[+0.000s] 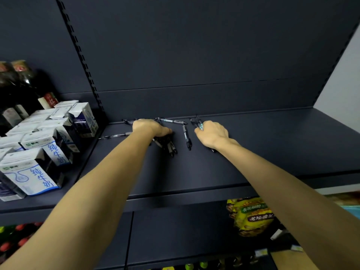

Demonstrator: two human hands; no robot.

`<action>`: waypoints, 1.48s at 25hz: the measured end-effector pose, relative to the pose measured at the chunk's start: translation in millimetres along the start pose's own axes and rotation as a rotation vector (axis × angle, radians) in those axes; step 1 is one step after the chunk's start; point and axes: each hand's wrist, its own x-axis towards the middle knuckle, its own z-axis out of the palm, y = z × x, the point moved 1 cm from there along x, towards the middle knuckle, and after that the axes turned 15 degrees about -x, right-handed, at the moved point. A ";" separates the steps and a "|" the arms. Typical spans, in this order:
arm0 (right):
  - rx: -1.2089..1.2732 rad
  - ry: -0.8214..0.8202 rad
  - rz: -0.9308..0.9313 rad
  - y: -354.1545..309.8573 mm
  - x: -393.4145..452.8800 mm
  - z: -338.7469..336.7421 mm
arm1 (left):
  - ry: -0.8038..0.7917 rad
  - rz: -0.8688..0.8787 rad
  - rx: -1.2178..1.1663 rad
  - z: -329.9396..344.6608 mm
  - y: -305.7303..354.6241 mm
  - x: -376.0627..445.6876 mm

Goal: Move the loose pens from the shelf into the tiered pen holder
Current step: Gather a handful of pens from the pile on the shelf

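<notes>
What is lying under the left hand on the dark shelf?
Under the left hand lies a bundle of dark pens; their ends stick out toward the shelf front. The hand covers their other ends, so the count is unclear.

Dim, soft focus — edges warped (fisheye).

Shelf (253,152): dark painted metal, matt and smooth, with a faint sheen along its front edge. Back panel (194,55): the same matt dark finish; slotted upright (81,55) of metal. Pens (186,136): black plastic barrels, slightly glossy, some with clear sections. Milk cartons (33,172): printed card, smooth, satin. Bottles (21,82): dark and glossy. Snack packet (251,217): shiny crinkled plastic film.
</notes>
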 end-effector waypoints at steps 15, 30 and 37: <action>0.008 0.046 -0.020 -19.9 -5.9 5.4 | 0.003 0.091 -0.214 -2.0 -10.6 4.2; 0.370 0.086 0.109 -15.5 -2.4 3.0 | -0.082 0.228 -1.174 2.4 -12.0 23.1; 0.557 0.166 0.063 -23.2 0.5 3.2 | 0.269 0.504 -1.314 -0.1 -2.8 15.8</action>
